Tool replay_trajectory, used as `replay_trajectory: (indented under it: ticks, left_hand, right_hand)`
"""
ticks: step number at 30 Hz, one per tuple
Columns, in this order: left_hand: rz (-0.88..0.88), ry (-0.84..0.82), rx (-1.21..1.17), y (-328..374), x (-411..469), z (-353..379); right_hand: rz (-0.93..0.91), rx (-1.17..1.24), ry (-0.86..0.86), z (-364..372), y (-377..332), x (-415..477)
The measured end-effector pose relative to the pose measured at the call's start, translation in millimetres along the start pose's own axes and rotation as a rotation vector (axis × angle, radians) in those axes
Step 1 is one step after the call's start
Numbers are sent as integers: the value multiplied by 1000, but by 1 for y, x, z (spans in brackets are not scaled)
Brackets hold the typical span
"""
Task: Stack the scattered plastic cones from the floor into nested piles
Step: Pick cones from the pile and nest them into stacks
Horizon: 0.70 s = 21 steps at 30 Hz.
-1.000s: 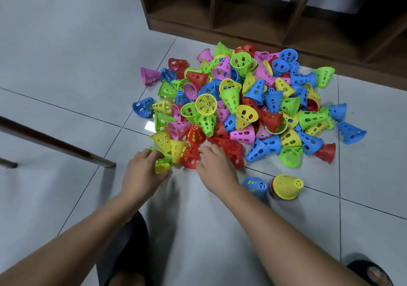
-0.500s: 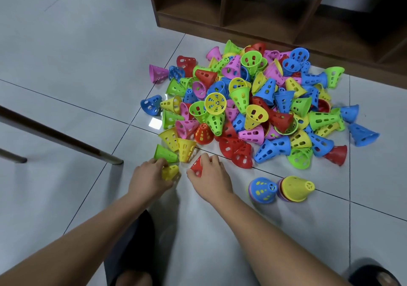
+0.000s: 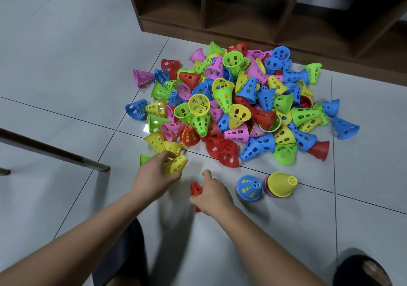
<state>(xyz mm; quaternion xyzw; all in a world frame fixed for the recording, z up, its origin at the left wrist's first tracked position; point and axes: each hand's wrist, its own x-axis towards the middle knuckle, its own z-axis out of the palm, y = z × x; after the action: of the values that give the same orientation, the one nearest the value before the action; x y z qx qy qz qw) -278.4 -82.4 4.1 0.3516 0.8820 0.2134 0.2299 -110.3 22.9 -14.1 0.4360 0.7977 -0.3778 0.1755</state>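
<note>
Pulled back from the cone heap point(image 3: 231, 109), the left hand point(image 3: 152, 180) curls its fingers round a yellow cone point(image 3: 176, 164); the right hand point(image 3: 212, 194) pinches a red cone point(image 3: 196, 189).

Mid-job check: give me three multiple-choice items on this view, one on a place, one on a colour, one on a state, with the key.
1. Where do the blue-topped pile and yellow-topped pile stand?
A. On a table
B. On the floor, right of the right hand
C. Inside a box

2. What colour is the cone in the left hand?
A. Yellow
B. Blue
C. Pink

3. What is the right hand doing?
A. Lying flat, empty
B. Closed in an empty fist
C. Gripping a red cone

Key: B, both stand on the tiles beside that hand; A, yellow shows past its fingers; C, fingers curl round it.
</note>
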Motion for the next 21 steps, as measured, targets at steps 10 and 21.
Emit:
replay_trajectory:
  ticks: [10,21]
  left_hand:
    - [167,62,-159,74,4,-1]
    - [454,-98,-246,144,-15,37]
  right_hand:
    - [-323,417,562,-74,29,-67]
    - [-70,564,979,-108,135,-67]
